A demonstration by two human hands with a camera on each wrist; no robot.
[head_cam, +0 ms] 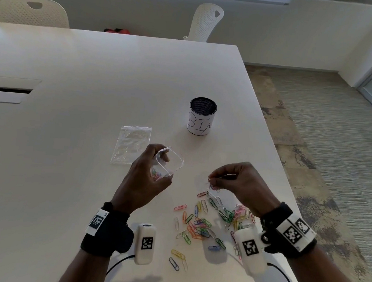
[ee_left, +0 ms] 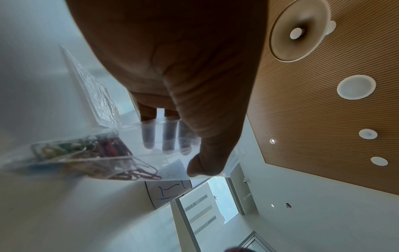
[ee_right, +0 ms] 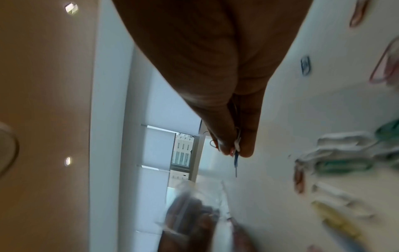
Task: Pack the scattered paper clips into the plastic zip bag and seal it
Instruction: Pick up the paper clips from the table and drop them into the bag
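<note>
The left hand point(head_cam: 145, 177) holds a small clear zip bag point(head_cam: 169, 163) above the white table point(head_cam: 85, 69). Its thumb is on one side of the bag and its fingers point(ee_left: 167, 136) are curled behind the plastic, so the mouth of the bag stands open and faces up. Some coloured paper clips point(ee_left: 90, 153) are already at the bottom of this bag.

The right hand point(head_cam: 242, 184) is a little to the right of the bag, apart from it and above the table. Its thumb and fingertips are pressed together on a few picked clips point(head_cam: 213, 186), and one blue clip hangs down from the pinch in the right wrist view.

Under and behind the right hand, the scattered clips point(head_cam: 204, 225) lie on the table in a loose heap, near the front edge; a few lie alone closer to the person. The right wrist covers part of this heap in the head view.

Just beside the left hand, on its far left, a flat pack of clear bags point(head_cam: 132, 144) lies on the table. Beyond the hands stands a black mesh cup point(head_cam: 201, 116) with a white paper label. Two white chairs point(head_cam: 30, 11) stand behind the table.
</note>
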